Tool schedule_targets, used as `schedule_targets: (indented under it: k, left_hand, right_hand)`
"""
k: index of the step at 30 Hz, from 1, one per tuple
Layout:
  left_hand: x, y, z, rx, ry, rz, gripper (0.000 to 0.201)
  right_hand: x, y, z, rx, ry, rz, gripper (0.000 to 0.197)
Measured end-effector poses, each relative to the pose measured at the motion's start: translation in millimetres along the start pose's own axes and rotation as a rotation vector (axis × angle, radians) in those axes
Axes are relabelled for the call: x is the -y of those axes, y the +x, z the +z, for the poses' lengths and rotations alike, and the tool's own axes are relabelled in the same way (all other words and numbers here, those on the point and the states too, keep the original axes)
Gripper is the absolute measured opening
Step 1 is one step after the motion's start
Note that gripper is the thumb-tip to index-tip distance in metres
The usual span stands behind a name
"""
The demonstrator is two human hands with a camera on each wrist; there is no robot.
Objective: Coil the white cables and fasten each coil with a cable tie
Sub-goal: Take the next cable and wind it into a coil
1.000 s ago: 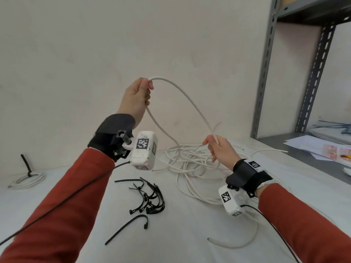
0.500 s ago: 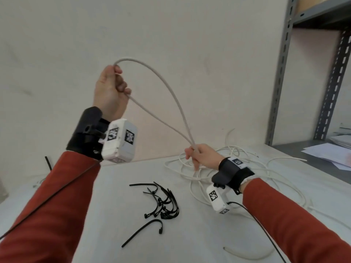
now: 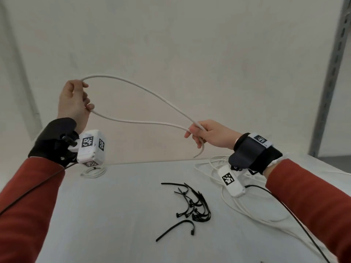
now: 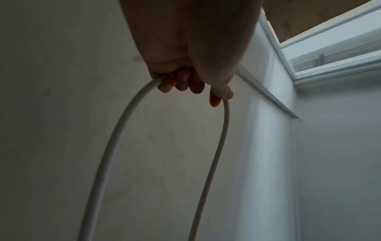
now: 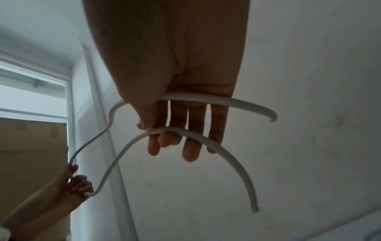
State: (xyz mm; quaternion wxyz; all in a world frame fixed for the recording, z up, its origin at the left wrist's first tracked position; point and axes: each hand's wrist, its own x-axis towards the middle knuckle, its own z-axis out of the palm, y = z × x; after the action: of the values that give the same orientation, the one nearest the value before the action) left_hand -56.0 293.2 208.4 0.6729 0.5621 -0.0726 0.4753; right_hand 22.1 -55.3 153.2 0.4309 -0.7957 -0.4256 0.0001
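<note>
The table (image 3: 117, 215) carried a loose cable heap (image 3: 212, 164) at 4 o'clock. Above it the white cable (image 3: 136, 122) hung in one long loop between the hands. The left hand (image 3: 73, 103), at 10 o'clock, had its fingers curled round the bend. The right hand (image 3: 212, 133), at 3 o'clock, pinched both strands under its thumb, a short cut end poking out. Black cable ties (image 3: 195, 204) lay at 5 o'clock, and a small tied coil (image 3: 94, 171) at 8 o'clock. The springy cable would likely slip that light pinch and open the loop. The run trailing to the heap, probably hidden behind the wrist, could snag.
</note>
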Motion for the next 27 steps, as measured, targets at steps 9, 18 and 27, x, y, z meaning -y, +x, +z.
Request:
schedule_targets:
  k: [9, 18, 27]
  left_hand:
    - [-21, 0, -48, -0.093, 0.086, 0.041, 0.027]
    - [-12, -3, -56, -0.125, 0.415, 0.159, 0.027]
    - [25, -15, -67, 0.086, 0.901, 0.109, 0.024]
  right_hand:
    - [-12, 39, 62, 0.044, -0.064, 0.093, 0.040]
    - [-19, 21, 58, -0.021, 0.195, 0.147, 0.045]
    - [11, -16, 4, 0.046, 1.350, -0.087, 0.031]
